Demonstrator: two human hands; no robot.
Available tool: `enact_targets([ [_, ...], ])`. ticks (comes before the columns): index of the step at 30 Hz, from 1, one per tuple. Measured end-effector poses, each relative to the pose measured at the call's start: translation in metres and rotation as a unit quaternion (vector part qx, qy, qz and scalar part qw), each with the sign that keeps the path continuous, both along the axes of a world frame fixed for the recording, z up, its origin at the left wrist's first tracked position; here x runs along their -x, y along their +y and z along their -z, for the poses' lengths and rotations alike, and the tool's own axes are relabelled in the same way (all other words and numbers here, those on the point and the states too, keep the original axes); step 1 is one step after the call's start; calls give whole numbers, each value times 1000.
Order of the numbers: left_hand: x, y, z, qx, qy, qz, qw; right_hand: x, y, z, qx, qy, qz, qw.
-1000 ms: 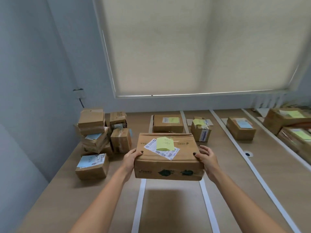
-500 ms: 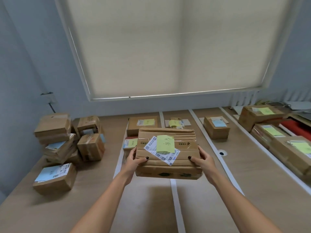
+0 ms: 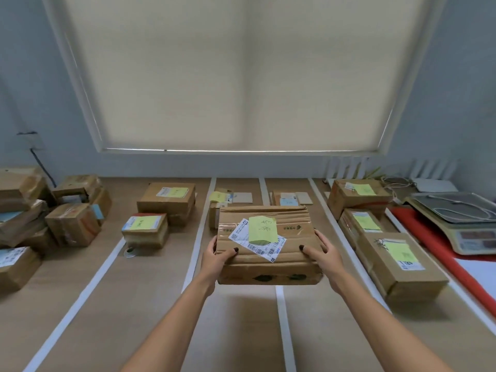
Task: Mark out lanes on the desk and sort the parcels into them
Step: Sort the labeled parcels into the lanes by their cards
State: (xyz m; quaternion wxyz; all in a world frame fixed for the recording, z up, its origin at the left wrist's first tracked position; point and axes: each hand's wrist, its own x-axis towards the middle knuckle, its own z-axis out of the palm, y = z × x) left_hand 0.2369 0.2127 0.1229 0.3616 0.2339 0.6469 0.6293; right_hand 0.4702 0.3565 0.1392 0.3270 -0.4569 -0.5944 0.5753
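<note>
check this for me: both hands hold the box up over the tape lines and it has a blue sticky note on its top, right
Not quite. The head view shows the left hand and right hand holding the box over the tape lines, but the sticky note on its top is yellow-green, not blue.

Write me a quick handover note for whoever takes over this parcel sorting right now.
Left hand and right hand: both hold the carried box by its sides, above the desk, over the tape strip between the two middle lanes. It bears a yellow note.
Done: white tape lanes are laid; sorted boxes sit in them, two in the left lane, three in the right lane.
Left: set this box down in its lane, then sort the unsorted pile at far left.
</note>
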Motion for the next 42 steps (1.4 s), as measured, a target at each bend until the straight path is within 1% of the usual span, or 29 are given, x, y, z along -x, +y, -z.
enact_targets([
  [5,-40,28,-12,32,19,30,999,-46,23,-6,5,5,21,1000],
  [10,-65,46,-9,40,33,47,998,-75,35,2,8,9,46,999],
  [16,-94,57,-5,48,38,45,997,-103,47,9,0,16,37,999],
  [21,-137,80,-13,62,54,46,996,-146,72,3,10,24,31,999],
  [24,-177,108,-14,61,56,48,995,-186,102,1,-1,24,31,999],
  [28,-249,160,-12,49,51,49,996,-258,153,1,-15,30,32,999],
  [33,-358,220,-3,63,35,45,996,-365,212,-4,-21,2,31,999],
  [36,-413,244,2,77,18,50,996,-420,238,-5,-24,-40,33,998],
  [38,-439,252,6,85,8,42,995,-444,249,-5,-16,-58,29,998],
  [42,-463,260,6,104,19,36,994,-473,256,3,7,-58,22,998],
])
